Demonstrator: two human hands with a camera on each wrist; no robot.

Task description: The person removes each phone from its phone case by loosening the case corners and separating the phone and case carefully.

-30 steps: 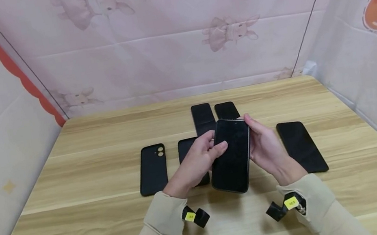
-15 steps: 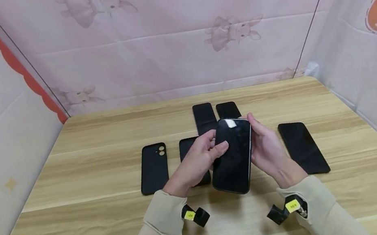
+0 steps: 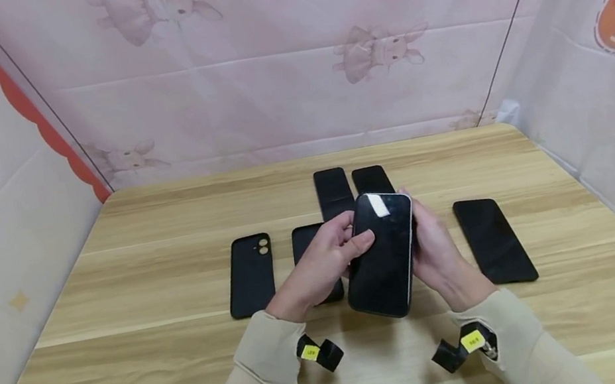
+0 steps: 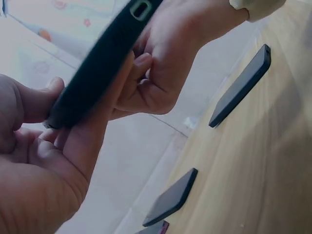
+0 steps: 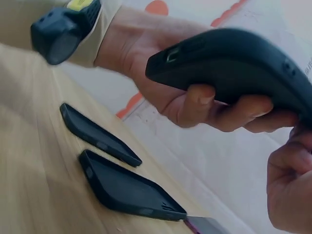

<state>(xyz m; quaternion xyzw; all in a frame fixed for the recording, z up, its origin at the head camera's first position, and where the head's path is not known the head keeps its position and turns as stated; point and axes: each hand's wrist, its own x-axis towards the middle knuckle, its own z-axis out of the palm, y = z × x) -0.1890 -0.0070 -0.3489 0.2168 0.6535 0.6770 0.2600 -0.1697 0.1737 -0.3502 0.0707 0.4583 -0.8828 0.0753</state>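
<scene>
In the head view my left hand grips a smartphone in a black case, screen up, above the table. Its thumb lies on the screen and its fingers go underneath, as the right wrist view shows along the case's back. My right hand holds the far right edge; its fingers are partly hidden behind the phone. A silver strip shows along that edge. The right wrist view has that hand with curled fingers at the case's end. A port cutout shows in the case in the left wrist view.
A black phone case with camera holes lies at the left, another case partly under my left arm. Two flat black phone-like slabs lie behind the phone; a larger black slab lies right. Curtains surround the wooden table.
The right hand's thumb has slid from the phone's top right corner to behind its right edge. The phone has shifted slightly right and tilted, with a bright reflection on its screen. The left grip stays.
</scene>
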